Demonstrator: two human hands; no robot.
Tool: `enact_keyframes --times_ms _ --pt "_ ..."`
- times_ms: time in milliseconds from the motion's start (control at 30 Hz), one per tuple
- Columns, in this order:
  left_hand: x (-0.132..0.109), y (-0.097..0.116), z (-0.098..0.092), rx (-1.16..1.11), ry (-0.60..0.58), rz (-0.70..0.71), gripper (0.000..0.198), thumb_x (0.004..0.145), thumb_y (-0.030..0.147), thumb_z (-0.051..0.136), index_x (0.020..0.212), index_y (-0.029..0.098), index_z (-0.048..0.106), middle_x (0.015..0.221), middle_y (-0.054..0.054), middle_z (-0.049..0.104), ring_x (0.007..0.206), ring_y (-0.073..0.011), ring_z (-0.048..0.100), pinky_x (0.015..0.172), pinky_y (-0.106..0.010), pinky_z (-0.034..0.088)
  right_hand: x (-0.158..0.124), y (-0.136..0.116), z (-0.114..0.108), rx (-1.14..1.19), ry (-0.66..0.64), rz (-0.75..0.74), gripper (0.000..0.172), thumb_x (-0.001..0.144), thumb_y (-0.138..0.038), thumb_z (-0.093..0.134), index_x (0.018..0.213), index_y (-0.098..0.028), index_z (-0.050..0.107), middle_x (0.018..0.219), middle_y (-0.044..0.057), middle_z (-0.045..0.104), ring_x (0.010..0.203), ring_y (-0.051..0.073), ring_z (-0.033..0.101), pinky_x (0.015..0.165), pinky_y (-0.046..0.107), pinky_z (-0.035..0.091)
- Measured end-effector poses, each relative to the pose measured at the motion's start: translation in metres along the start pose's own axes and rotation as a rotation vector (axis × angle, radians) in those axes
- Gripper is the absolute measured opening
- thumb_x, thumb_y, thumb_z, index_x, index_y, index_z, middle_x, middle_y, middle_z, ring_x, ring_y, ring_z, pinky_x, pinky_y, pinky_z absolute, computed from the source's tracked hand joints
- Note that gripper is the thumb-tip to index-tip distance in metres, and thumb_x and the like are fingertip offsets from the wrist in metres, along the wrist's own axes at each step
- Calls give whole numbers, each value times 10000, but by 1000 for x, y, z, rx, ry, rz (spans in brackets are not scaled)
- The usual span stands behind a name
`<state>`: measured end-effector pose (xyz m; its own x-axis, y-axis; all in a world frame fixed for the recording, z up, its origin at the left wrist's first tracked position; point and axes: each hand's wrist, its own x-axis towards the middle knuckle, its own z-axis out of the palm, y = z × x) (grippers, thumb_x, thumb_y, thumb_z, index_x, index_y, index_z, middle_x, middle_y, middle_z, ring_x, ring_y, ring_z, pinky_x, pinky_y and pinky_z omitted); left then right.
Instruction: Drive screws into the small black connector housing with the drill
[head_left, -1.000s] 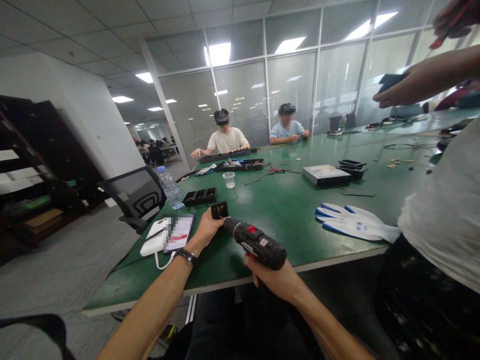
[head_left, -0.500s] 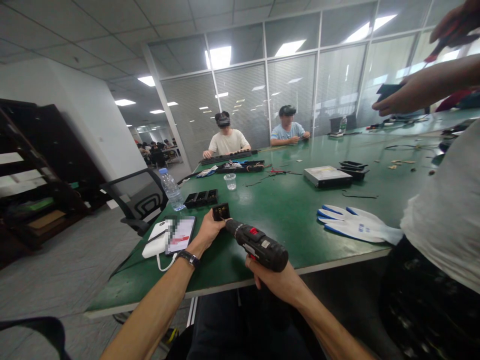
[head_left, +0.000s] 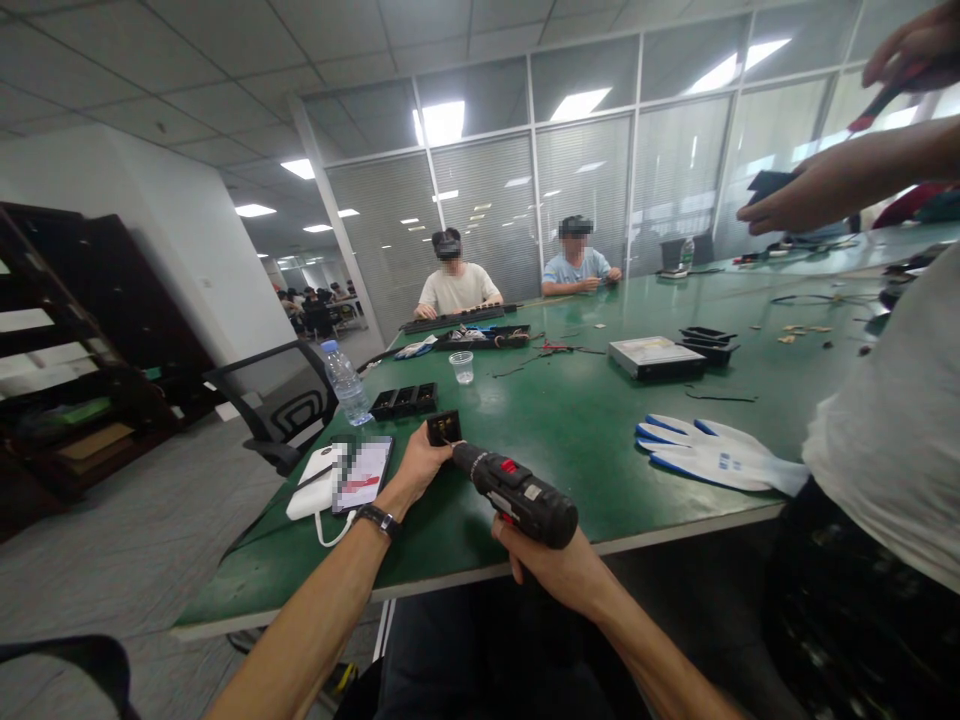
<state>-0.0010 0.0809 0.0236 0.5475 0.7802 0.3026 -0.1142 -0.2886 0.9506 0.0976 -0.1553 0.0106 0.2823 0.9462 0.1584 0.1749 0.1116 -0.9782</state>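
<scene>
Left hand (head_left: 420, 462) pinches a black casing (head_left: 444, 427) at the tip of the cordless drill (head_left: 521, 490); right hand (head_left: 559, 570), fingers wrapped, grips the drill — apparently screwing or drilling, calling for steady alignment.

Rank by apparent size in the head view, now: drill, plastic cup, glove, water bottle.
1. Drill and glove: too alike to rank; the drill's nearness may also enlarge it.
2. Water bottle
3. Plastic cup
</scene>
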Motion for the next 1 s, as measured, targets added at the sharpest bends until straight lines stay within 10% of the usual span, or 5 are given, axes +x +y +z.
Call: enact_keyframes --times_ms 1000 --pt "-1 3 0 -8 2 20 392 577 276 900 848 151 646 804 -21 687 728 -156 602 746 -288 492 0 0 -1 -15 -4 -1 198 929 -353 598 803 -201 606 528 -37 557 495 131 511 526 252 405"
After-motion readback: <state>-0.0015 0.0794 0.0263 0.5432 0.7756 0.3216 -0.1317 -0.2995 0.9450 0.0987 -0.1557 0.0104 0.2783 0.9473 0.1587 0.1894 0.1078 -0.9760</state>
